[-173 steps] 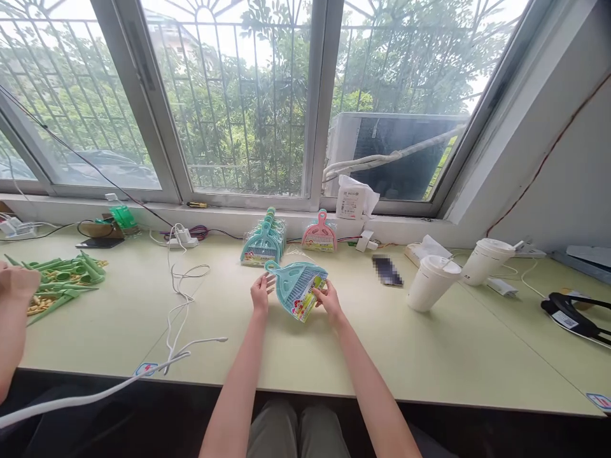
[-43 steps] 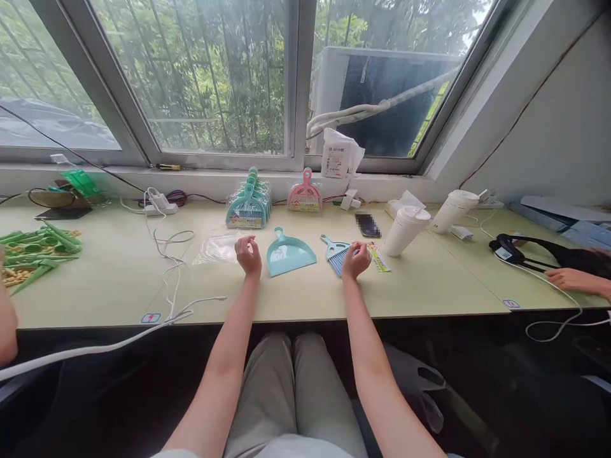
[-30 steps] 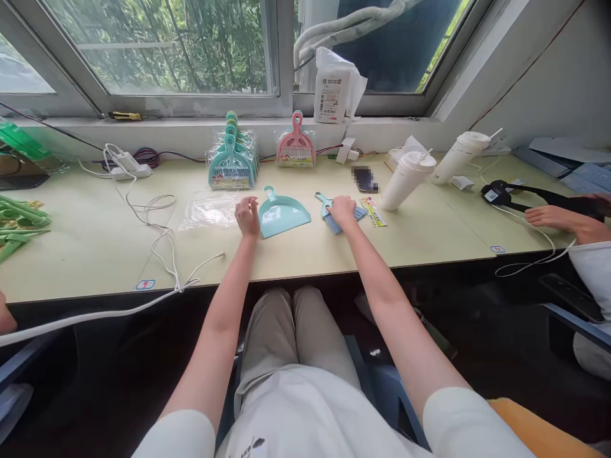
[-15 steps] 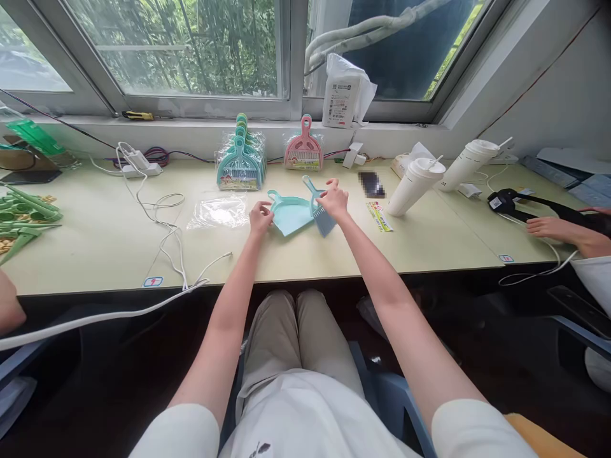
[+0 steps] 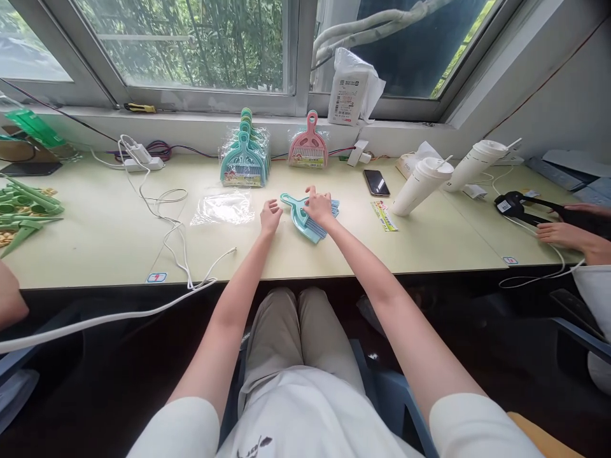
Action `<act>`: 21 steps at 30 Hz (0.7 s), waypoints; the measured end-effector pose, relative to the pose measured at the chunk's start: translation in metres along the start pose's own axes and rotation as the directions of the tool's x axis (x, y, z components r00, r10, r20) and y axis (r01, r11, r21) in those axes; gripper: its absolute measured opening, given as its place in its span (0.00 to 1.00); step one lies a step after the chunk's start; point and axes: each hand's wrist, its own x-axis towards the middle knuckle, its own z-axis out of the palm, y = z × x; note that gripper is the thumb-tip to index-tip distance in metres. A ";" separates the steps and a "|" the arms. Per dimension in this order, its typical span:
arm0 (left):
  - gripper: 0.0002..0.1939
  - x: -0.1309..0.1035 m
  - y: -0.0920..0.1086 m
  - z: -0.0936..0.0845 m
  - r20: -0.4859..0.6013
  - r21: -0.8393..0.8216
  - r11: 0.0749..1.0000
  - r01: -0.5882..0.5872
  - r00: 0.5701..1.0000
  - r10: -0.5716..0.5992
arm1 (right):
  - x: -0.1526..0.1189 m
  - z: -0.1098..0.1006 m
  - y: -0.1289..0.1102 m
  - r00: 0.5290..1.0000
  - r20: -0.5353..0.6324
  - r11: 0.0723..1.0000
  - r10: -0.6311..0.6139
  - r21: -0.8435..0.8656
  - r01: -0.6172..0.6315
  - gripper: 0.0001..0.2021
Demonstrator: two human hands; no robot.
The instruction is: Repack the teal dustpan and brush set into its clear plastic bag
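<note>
A light teal dustpan (image 5: 301,219) lies on the table, with a small brush (image 5: 316,229) with blue-grey bristles on top of it. My right hand (image 5: 319,205) is over the two, its fingers on the brush and its handle hidden beneath; the hand looks closed on the brush. Just left of the dustpan, my left hand (image 5: 270,216) is apart from it, fingers loosely curled and apart, holding nothing. A clear plastic bag (image 5: 223,207) lies flat to the left. To the right is a colourful label card (image 5: 384,215).
Wrapped teal sets (image 5: 244,159) and a pink one (image 5: 309,145) stand at the back. A phone (image 5: 377,182) and white cups (image 5: 422,184) are on the right. White cables (image 5: 177,238) cross the left side. Another person's hands (image 5: 563,235) hold a black object at far right.
The brush now lies over the dustpan instead of beside it. My right hand has moved left with the brush. My left hand has let go of the dustpan.
</note>
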 end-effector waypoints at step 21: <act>0.14 0.006 0.002 -0.004 0.688 0.516 0.450 -0.729 0.665 0.289 | -0.003 0.001 -0.001 0.976 0.086 0.980 -0.199 0.047 0.195 0.12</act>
